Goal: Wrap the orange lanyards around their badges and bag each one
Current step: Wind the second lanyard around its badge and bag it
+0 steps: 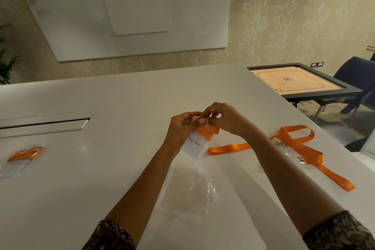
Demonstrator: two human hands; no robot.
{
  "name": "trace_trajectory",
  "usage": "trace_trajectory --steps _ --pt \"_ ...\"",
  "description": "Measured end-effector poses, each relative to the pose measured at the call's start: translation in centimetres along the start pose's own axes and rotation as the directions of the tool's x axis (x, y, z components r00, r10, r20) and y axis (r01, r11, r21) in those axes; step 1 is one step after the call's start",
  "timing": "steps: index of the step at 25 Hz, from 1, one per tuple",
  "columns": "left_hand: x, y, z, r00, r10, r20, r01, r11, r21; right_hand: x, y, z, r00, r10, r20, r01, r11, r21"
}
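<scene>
Above the middle of the white table (121,97), my left hand (180,128) and my right hand (225,119) both pinch the top edge of a clear bag. Inside it hangs a white badge (193,145) with an orange lanyard (209,131) wound round its upper part. To the right, a loose orange lanyard (298,146) lies spread on the table with a metal clip and a clear badge holder. A bagged badge with wrapped lanyard (22,156) lies at the far left. Clear empty bags (188,191) lie between my forearms.
A long cable slot (46,122) with a raised flap runs across the table's left side. Beyond the right edge stand a carrom board table (300,83) and a dark blue chair (357,75). A plant (6,63) stands at far left.
</scene>
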State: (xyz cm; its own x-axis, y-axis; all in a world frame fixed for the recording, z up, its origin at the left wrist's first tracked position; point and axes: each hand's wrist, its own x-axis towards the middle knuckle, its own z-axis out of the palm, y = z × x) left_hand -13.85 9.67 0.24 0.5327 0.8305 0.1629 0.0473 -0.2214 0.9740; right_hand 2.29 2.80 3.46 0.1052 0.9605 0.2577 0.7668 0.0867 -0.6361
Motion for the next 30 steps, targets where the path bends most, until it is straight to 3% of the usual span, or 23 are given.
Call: trace_trajectory --steps 4,9,12,16,20,25,30 --pt "0.1 0.2 0.0 1.000 0.024 0.015 -0.024 1.000 0.017 -0.3 0.3 -0.1 0.996 0.036 0.077 -0.037 0.999 0.014" --pt "-0.1 -0.1 0.1 0.999 0.043 -0.003 -0.042 0.998 0.045 -0.8 0.2 -0.3 0.946 0.175 0.273 -0.266 0.902 0.340" --pt "0.2 -0.5 0.1 0.999 0.038 -0.035 -0.033 0.992 0.126 -1.0 0.4 -0.1 0.953 0.174 0.247 -0.268 0.866 0.422" --pt "0.5 -0.2 -1.4 0.986 -0.118 0.118 0.105 0.988 0.111 -0.8 1.1 0.3 0.993 0.099 0.068 -0.116 0.936 0.332" --pt "0.4 -0.2 -2.2 0.980 -0.079 0.184 0.068 0.995 0.067 -0.4 0.9 0.3 0.996 0.082 -0.017 -0.076 0.970 0.230" --pt "0.0 -0.2 -1.9 0.984 0.001 0.180 -0.007 0.999 0.034 -0.2 0.6 -0.2 0.999 0.042 0.012 -0.043 0.982 0.186" --pt "0.0 -0.2 -1.2 0.988 -0.015 0.151 0.005 0.998 0.064 -0.3 0.1 -0.4 0.996 0.063 0.062 -0.065 0.997 0.039"
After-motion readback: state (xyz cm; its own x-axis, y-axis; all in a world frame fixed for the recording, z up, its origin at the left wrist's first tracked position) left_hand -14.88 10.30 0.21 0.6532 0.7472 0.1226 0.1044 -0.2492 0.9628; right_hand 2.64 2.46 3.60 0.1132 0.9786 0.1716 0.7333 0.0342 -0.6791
